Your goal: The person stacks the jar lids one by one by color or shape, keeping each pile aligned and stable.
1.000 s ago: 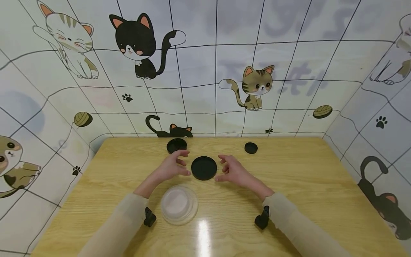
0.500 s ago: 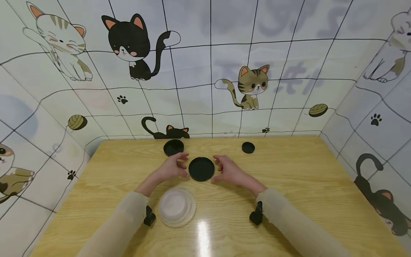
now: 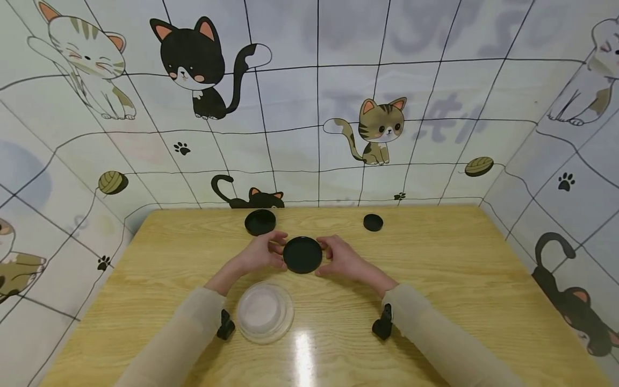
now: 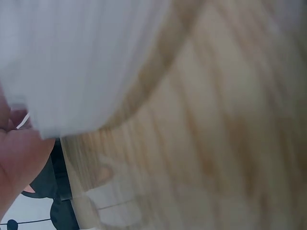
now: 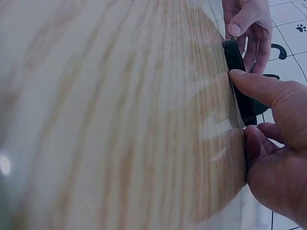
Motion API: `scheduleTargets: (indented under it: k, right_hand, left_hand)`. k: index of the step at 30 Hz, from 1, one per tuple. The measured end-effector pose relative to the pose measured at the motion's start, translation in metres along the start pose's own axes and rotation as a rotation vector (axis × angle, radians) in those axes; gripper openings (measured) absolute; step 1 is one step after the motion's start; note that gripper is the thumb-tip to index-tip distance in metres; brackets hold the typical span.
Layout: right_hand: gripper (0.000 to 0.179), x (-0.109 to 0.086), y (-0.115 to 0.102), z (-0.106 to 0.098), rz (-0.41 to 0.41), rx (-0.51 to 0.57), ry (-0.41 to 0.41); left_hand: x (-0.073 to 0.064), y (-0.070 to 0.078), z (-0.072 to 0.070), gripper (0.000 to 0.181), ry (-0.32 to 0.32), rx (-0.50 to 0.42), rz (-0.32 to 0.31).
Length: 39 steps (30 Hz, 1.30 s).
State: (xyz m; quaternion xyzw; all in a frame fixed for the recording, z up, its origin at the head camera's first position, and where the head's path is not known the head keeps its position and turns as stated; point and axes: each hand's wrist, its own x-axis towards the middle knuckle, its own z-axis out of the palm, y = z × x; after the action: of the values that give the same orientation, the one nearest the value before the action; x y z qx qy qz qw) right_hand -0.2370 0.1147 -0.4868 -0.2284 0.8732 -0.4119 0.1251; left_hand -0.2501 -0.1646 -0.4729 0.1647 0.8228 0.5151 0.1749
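Observation:
A shallow round black dish (image 3: 302, 255) lies on the wooden table (image 3: 416, 252), between both hands. My left hand (image 3: 259, 252) has its curved fingers and thumb around the dish's left rim. Opposite it, my right hand (image 3: 343, 258) holds the right rim, with the thumb (image 5: 252, 82) at the dish's edge in the right wrist view. The dish's base appears low at the tabletop. In the left wrist view, part of the left hand (image 4: 21, 158) shows, and a pale blurred shape hides much of the rest.
Nearer the body, by the left forearm, stands a clear plastic stack (image 3: 265, 313). Another black dish (image 3: 260, 222) lies behind the left hand, and a smaller black disc (image 3: 373, 222) at the back right. A cat-printed wall (image 3: 290, 97) borders the table's rear.
Both hands have closed in on the black dish from the sides, and the gaps at its rim have narrowed. The view has shifted slightly; the other things stay put.

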Motion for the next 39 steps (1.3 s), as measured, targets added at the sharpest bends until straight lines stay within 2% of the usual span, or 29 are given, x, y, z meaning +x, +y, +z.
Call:
scheduleTargets:
  k: [14,20,25,30,34,39]
  right_hand:
    - [0.077,0.0,-0.003,0.002,0.001,-0.004,0.012]
    - [0.076,-0.002,-0.004,0.0,0.022,0.021,0.018]
    - [0.078,-0.012,-0.011,-0.008,0.03,0.113,0.011]
    - [0.077,-0.03,-0.017,-0.022,-0.032,0.089,0.046]
    - [0.076,-0.049,-0.022,-0.036,-0.078,0.066,0.079]
    - [0.077,-0.07,-0.022,-0.049,-0.127,0.042,0.101]
  left_hand:
    - [0.004,-0.006,0.004,0.068,-0.013,0.039,0.016]
    - [0.0,-0.001,0.006,0.069,-0.021,0.04,0.031]
    - [-0.007,0.009,0.007,0.068,-0.03,0.002,0.048]
    - [-0.014,0.026,0.014,0.069,-0.031,-0.05,0.085]
    - [-0.021,0.044,0.027,0.071,0.001,-0.095,0.12]
    - [-0.036,0.064,0.051,0.072,0.066,-0.114,0.153]
